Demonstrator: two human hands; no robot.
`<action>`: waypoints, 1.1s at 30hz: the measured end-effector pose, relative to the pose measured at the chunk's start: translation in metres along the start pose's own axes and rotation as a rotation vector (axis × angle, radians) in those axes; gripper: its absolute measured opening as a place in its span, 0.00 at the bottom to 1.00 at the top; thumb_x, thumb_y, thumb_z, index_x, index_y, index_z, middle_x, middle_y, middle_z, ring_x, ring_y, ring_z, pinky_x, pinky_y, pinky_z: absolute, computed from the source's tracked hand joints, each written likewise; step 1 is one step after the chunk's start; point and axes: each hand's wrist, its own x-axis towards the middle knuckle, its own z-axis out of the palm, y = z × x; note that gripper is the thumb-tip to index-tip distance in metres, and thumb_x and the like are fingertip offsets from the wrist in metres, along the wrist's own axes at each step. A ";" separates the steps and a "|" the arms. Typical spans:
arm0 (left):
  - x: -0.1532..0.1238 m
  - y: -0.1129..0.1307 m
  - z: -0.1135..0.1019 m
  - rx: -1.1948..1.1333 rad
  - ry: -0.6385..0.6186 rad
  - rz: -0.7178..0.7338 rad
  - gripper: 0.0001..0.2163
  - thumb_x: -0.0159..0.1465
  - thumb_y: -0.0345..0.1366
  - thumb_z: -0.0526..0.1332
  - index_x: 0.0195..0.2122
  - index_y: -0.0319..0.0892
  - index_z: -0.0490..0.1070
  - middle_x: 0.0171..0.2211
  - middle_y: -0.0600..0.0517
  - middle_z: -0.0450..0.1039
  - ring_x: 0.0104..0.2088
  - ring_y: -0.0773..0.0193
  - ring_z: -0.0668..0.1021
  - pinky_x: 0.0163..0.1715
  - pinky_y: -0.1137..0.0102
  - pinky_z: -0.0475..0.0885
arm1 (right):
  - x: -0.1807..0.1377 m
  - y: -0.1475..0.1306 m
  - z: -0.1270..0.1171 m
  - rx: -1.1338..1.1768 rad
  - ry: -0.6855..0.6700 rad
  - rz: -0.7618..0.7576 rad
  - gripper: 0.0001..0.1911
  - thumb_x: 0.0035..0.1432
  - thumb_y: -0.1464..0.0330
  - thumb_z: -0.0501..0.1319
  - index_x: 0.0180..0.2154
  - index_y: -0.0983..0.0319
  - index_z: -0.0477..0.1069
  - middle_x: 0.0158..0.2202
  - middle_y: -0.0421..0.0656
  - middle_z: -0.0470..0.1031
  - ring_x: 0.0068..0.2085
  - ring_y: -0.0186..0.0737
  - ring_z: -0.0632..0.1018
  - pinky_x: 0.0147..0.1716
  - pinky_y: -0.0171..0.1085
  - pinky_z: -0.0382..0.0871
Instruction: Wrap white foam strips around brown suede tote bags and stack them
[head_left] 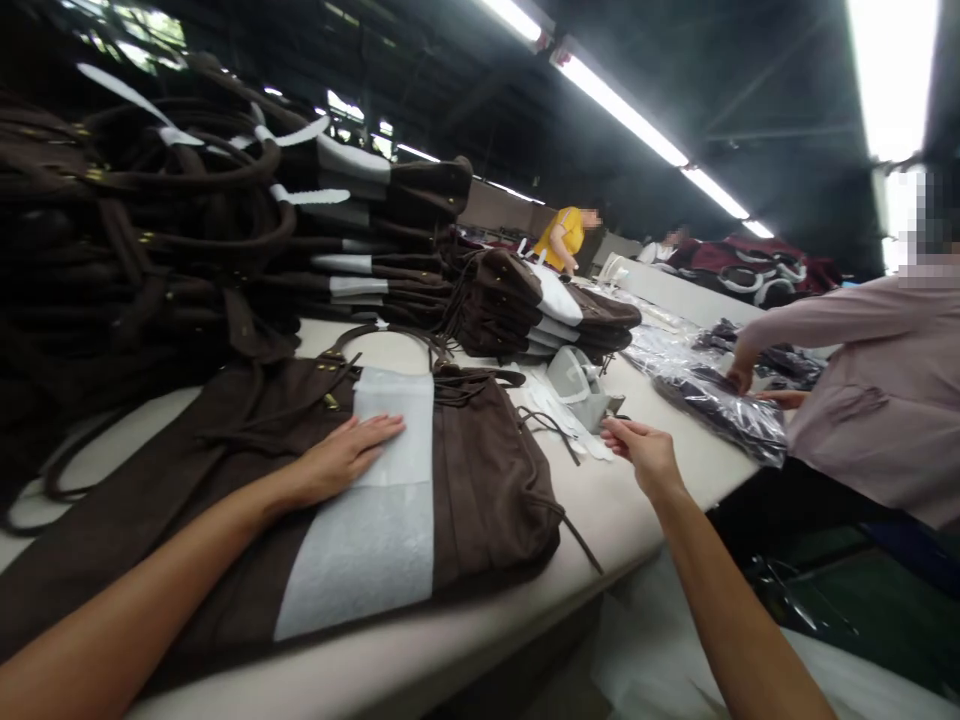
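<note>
1. Lying flat on the table (660, 520), a brown bag (480, 480) sits right in front of the person, wrapped by a white paper band (375, 530).
2. Left hand (341, 455) rests palm down, fingers spread, half on the band and half on the bag; it grips nothing.
3. Right hand (645, 450) hovers past the bag's right edge, fingers loosely curled near white strips (562, 415); whether it pinches one cannot be told.
4. A grey pouch (581, 390) lies just beyond the strips.
5. Stacks of banded bags (225, 220) rise behind.
6. A co-worker in pink (870, 390) handles plastic-wrapped bags (720, 405) on the right.
</note>
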 end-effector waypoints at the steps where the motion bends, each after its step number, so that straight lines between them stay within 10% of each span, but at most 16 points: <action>1: -0.001 0.001 -0.001 -0.027 -0.003 0.006 0.26 0.66 0.39 0.44 0.65 0.42 0.55 0.67 0.47 0.50 0.68 0.57 0.51 0.66 0.49 0.37 | -0.016 -0.015 0.009 0.088 -0.082 -0.008 0.16 0.47 0.60 0.70 0.32 0.67 0.79 0.27 0.48 0.79 0.25 0.35 0.77 0.24 0.32 0.73; 10: -0.008 -0.005 -0.006 -0.194 0.009 0.017 0.26 0.62 0.27 0.53 0.63 0.40 0.57 0.67 0.47 0.52 0.68 0.61 0.52 0.67 0.57 0.36 | -0.162 -0.120 0.134 0.414 -0.844 0.245 0.14 0.44 0.66 0.74 0.31 0.69 0.79 0.23 0.44 0.77 0.20 0.26 0.73 0.18 0.22 0.68; 19: -0.002 -0.020 0.001 -0.251 0.090 0.108 0.24 0.62 0.29 0.54 0.61 0.38 0.62 0.65 0.46 0.58 0.66 0.58 0.59 0.67 0.62 0.46 | -0.172 -0.124 0.211 0.307 -0.761 0.414 0.11 0.59 0.78 0.61 0.24 0.69 0.72 0.20 0.45 0.76 0.18 0.27 0.74 0.17 0.22 0.70; 33: 0.005 -0.027 0.005 -0.289 0.103 0.158 0.27 0.57 0.21 0.54 0.59 0.37 0.64 0.62 0.45 0.62 0.65 0.58 0.60 0.66 0.61 0.51 | -0.177 -0.109 0.231 0.160 -0.829 0.420 0.07 0.58 0.80 0.62 0.29 0.67 0.68 0.18 0.43 0.75 0.17 0.30 0.75 0.18 0.23 0.72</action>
